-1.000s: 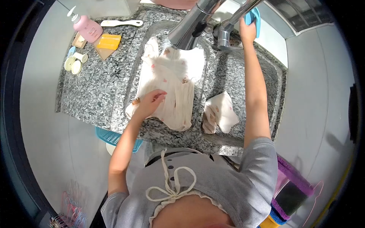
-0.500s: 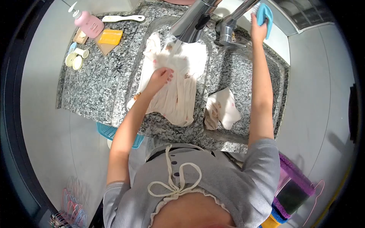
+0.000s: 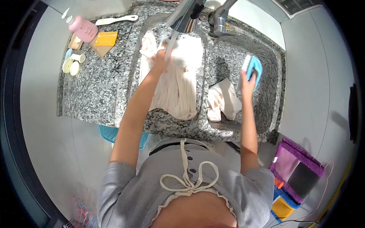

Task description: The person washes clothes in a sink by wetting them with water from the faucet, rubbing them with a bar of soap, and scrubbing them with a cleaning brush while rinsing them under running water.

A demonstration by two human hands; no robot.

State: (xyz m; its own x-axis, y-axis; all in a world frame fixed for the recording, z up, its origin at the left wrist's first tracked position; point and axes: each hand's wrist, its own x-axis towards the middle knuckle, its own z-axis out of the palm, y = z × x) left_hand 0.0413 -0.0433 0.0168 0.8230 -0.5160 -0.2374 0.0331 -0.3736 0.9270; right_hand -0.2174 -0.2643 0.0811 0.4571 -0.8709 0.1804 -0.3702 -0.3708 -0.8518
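In the left basin a wet white garment [image 3: 175,91] with small reddish and brown spots lies spread out. My left hand [image 3: 161,60] is at its upper part, fingers closed on the cloth and partly hidden by the stream of water falling from the faucet [image 3: 184,17]. My right hand [image 3: 248,81] grips a blue scrub brush [image 3: 255,69] with white bristles, held above the right basin. Left of that hand, a smaller spotted white cloth [image 3: 225,99] lies crumpled in the right basin.
On the left counter stand a pink pump bottle [image 3: 84,30], a white-handled brush [image 3: 116,19], a yellow bar [image 3: 106,38] and several small round containers [image 3: 75,68]. A second faucet [image 3: 220,23] is behind the right basin. Below the counter is a blue basket [image 3: 110,133].
My right hand has brought the brush down and toward me from the back right corner. My left hand has moved up the garment into the water stream. The view has shifted slightly.
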